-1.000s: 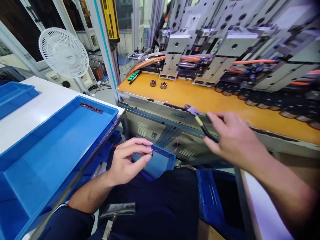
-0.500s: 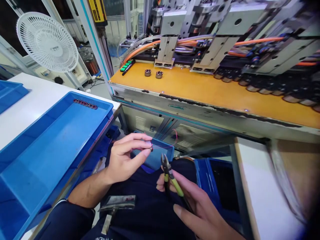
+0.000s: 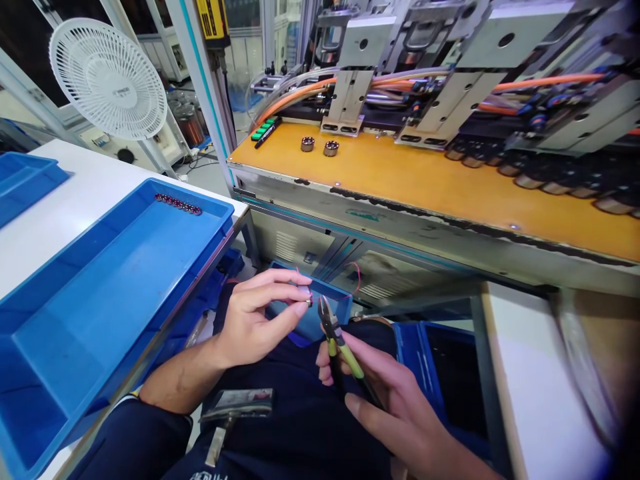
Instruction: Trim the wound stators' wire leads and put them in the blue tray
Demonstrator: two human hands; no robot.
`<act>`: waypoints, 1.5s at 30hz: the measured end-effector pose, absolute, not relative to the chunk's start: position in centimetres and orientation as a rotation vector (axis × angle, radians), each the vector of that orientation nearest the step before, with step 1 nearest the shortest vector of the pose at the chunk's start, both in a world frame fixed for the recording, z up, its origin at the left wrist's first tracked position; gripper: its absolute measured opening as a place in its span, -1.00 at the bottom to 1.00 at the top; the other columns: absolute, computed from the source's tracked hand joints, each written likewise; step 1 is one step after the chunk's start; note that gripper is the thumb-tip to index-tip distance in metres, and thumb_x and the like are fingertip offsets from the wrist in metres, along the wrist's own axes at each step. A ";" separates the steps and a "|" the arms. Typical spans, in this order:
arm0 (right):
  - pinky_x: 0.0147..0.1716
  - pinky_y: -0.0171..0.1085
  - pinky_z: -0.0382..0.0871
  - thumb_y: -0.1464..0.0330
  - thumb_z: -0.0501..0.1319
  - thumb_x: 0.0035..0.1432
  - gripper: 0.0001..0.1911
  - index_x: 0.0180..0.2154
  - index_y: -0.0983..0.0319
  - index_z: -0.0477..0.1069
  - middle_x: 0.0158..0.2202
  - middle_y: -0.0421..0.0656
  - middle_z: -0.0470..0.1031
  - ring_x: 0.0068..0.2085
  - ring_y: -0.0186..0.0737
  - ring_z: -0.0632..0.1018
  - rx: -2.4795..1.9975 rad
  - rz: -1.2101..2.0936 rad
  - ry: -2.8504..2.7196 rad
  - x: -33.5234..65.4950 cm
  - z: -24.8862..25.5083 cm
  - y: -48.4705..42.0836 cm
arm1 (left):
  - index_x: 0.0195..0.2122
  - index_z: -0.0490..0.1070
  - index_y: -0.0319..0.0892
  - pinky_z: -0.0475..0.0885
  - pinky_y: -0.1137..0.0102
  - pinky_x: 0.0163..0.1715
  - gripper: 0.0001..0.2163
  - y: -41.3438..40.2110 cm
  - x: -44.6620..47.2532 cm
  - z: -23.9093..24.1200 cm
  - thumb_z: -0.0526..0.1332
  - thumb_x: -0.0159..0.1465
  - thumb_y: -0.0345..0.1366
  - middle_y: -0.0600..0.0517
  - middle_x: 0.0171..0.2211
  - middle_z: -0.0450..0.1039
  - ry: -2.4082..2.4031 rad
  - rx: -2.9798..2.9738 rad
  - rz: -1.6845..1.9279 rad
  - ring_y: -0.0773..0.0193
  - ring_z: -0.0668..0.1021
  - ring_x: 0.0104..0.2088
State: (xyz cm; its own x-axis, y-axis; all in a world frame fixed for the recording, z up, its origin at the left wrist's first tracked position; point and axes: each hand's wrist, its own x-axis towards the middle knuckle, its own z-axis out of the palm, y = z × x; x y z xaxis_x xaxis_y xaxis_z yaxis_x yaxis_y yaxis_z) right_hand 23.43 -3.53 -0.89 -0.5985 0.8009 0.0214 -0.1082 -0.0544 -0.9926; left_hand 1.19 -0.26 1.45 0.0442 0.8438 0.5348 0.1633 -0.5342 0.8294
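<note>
My left hand is closed in a pinch on a small wound coil with thin red wire ends trailing right. My right hand grips yellow-handled wire cutters. The cutter jaws point up and sit right beside the coil at the red wire. Both hands are held over my lap, above a small blue bin.
A large blue tray on the white table at left holds a row of small coils at its far edge. An orange machine bench carries two metal rings and a green marker. A white fan stands behind. A blue crate sits by my right knee.
My right hand came down from the orange bench with the cutters to my lap. The jaws have now risen to the red wire beside the coil. My left hand barely moved.
</note>
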 end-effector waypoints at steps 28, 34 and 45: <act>0.13 -0.07 0.37 0.49 0.15 0.22 -0.36 0.25 -0.14 0.20 0.07 -0.10 0.46 0.03 -0.14 0.55 -0.969 1.642 -1.682 25.8 0.2 -4.5 | -0.10 0.20 -0.11 0.56 0.20 -0.07 -0.55 0.2 1.1 -0.1 0.32 0.11 -0.64 -0.07 -0.10 0.50 0.695 1.734 1.568 0.18 0.60 -0.09; 0.15 -0.09 0.37 0.58 0.10 0.21 -0.25 0.25 -0.26 0.11 0.09 -0.17 0.45 0.07 -0.20 0.53 -0.918 1.709 -1.664 25.6 0.4 -4.7 | -0.09 0.20 -0.12 0.54 0.14 -0.01 -0.54 0.0 1.1 -0.2 0.31 0.10 -0.66 -0.08 -0.11 0.56 0.729 1.780 1.566 0.16 0.62 -0.07; 0.08 -0.17 0.43 0.61 0.11 0.19 -0.28 0.26 -0.13 0.16 0.01 -0.12 0.48 -0.03 -0.22 0.57 -0.854 1.705 -1.653 24.6 0.7 -4.4 | -0.10 0.25 -0.15 0.56 0.20 -0.02 -0.57 -0.4 0.9 0.0 0.30 0.10 -0.67 -0.10 -0.11 0.58 0.758 1.780 1.566 0.15 0.63 -0.07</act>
State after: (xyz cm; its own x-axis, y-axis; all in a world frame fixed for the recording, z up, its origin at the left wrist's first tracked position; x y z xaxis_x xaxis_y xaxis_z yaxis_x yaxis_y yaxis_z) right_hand 24.63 -4.42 0.70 -0.6073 0.7937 -0.0354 0.0106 -0.0365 -0.9993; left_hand 0.95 -0.41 0.02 0.1233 0.7730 0.6223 0.0085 -0.6279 0.7783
